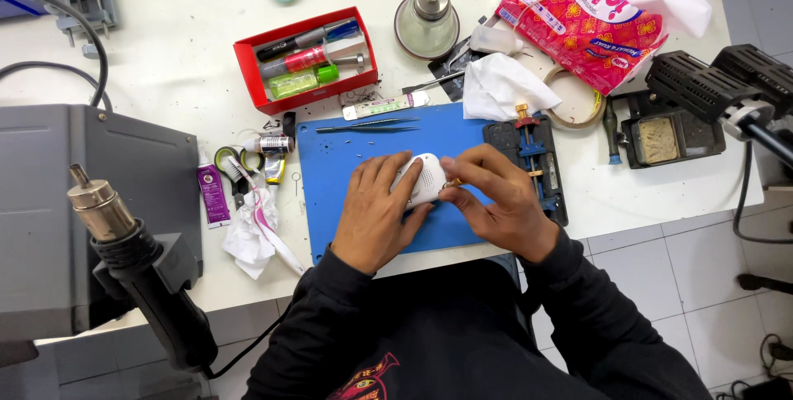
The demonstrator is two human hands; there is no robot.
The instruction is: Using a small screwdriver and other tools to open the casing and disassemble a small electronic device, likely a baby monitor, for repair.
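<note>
At the left edge of the bench the hot-air gun (124,243) sits in its holder beside the grey station (49,202), well apart from my hands, and I leave it there. Just right of it lie a purple tube (213,194) and a crumpled tissue (252,235) on the white table (165,61); farther off stands the red tray (248,66) of pens. On the blue mat (330,202) my left hand (376,214) lies curled over the near left side of the small white case (423,177), pinning it flat to the mat. My right hand (496,202) pinches the case's right end, thumb and forefinger closed at its edge; whether they hold a small tool I cannot tell. I judge the work goes best with steady downward pressure from the left and only light force from the right, so the case does not skid. Tweezers (368,126) lie at the far edge of the mat, the clamp (529,160) to the right.
</note>
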